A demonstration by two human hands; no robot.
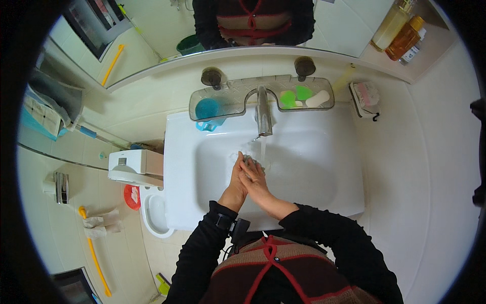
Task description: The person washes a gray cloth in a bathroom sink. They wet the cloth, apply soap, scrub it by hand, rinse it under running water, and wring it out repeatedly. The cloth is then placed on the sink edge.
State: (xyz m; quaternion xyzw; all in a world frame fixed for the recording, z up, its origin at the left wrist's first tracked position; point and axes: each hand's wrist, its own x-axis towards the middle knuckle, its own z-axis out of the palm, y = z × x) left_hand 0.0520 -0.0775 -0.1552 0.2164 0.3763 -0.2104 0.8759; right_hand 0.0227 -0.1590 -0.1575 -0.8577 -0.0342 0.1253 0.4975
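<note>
Over the white sink [314, 167] my left hand [235, 185] and my right hand [257, 183] press together, the right lying partly across the left. A small greyish-green patch [248, 158] shows at the fingertips; what it is I cannot make out. Both hands are closed against each other, and the palms are hidden. Just beyond them, a thin stream of water [263, 147] runs down from the metal faucet [264, 116]. Splashing shows around the fingertips.
A clear shelf [233, 101] behind the faucet holds a blue cup [206, 108], green pieces [288, 99] and a white bar [318, 99]. A soap holder [365, 99] hangs at right. Bottles [405, 38] stand far right. A white box [134, 167] sits left.
</note>
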